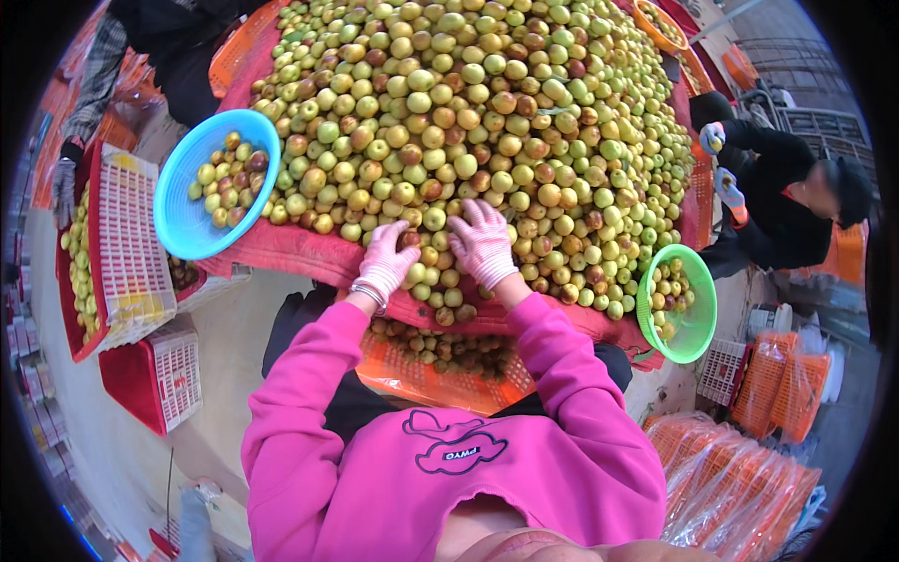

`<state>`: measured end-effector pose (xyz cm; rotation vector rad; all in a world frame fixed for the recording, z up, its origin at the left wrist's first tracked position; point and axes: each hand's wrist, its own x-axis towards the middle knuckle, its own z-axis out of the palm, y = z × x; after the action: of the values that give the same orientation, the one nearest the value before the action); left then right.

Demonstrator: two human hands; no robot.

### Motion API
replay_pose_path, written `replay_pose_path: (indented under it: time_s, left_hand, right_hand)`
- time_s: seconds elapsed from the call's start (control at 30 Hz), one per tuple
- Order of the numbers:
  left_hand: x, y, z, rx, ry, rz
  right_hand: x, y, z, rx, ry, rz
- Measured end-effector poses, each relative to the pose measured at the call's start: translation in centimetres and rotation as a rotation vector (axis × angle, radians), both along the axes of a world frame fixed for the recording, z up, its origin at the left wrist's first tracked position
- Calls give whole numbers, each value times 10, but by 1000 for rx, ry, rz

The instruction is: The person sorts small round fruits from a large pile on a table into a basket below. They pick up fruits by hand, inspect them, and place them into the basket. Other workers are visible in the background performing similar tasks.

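Note:
A large heap of green and reddish-brown jujubes (463,126) lies before me on a red cloth (302,246). My left hand (386,263), in a striped pinkish-white glove, rests at the heap's near edge. A reddish jujube (409,240) sits between its thumb and fingers; whether they grip it is unclear. Just to the right, my right hand (484,242), gloved the same way, touches the fruit with its fingers spread, and I see nothing held in it. Several jujubes (439,281) lie between my wrists, close to the cloth's edge.
Jujubes lie in a blue basket (168,190) at left and a green basket (702,330) at right. Below the cloth, an orange crate (421,386) holds browner fruit. Crates (133,246) stand at left. One person (779,190) sits at right; another person (175,56) is upper left.

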<state>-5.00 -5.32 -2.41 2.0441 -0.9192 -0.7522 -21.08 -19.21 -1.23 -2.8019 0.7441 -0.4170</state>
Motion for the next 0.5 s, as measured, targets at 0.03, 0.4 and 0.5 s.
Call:
replay_pose_path:
  time_s: [0.03,0.4,0.5]
  left_hand:
    - [-8,0,-7,117,-145,-50]
    - [-3,-12,13,316,-123,-344]
    - [10,-14,8,199,-122,-168]
  right_hand:
    - [2,3,-2,31,6,-26]
    - [68,-20,4,-218,-287,-112]
    - [89,-5,-1,-277,-273,-170]
